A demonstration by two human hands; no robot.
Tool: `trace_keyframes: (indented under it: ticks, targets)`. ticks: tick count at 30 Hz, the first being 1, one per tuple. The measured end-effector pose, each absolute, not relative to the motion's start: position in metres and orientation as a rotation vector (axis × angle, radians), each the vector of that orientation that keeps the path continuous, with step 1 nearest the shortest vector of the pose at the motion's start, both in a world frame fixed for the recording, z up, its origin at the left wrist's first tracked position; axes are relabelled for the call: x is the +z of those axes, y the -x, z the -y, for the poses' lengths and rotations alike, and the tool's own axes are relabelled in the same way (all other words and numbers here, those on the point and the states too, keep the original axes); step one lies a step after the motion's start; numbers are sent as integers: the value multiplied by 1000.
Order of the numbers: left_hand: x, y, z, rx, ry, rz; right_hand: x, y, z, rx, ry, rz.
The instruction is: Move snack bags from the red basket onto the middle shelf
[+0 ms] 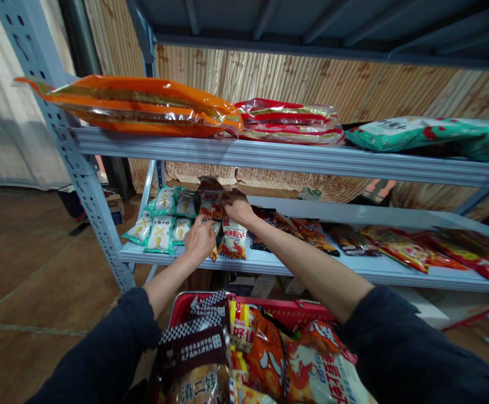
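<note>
Red basket [278, 306] loaded w/ snack packs [265, 353], lower shelf [345, 271] part-stocked, my L hand [201, 240] & R hand [236, 206] at red-brown pack [211, 205], can't tell grip.

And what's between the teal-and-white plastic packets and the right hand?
Reddish-brown printed plastic packets, with the left hand at their near edge; the head view shows it.

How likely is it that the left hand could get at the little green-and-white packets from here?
Quite likely, yes: the left hand is just right of the green-and-white packets, with nothing visible blocking the way. The upper shelf seems to leave the front open.
</note>
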State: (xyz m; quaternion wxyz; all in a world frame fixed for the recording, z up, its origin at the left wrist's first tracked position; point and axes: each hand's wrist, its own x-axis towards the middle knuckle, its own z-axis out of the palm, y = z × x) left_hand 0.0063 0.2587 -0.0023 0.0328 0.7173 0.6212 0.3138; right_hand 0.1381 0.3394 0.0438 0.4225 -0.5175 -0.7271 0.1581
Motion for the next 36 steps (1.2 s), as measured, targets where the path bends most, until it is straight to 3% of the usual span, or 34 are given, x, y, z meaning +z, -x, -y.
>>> trace_keyframes:
  ticks: [5, 10, 17, 30, 36]
  targets:
    - [4, -17, -207, 697, -2305, -1432, 46, -154, -273, 197, 1392, 2161]
    - [5, -24, -146, 453, -2348, -1075, 44, -175, -189, 348, 1359, 2364]
    - [3, -35, -82, 336, -2387, -978, 34, -218, -90, 693, 1378, 2469]
    - [1, -32, -21, -4, -2558, -861, 32, -251, -3, 635, 1310, 2544]
    - [-2, -31, -13, 166, -2579, -920, 24, -256, 5, 602, 1243, 2526]
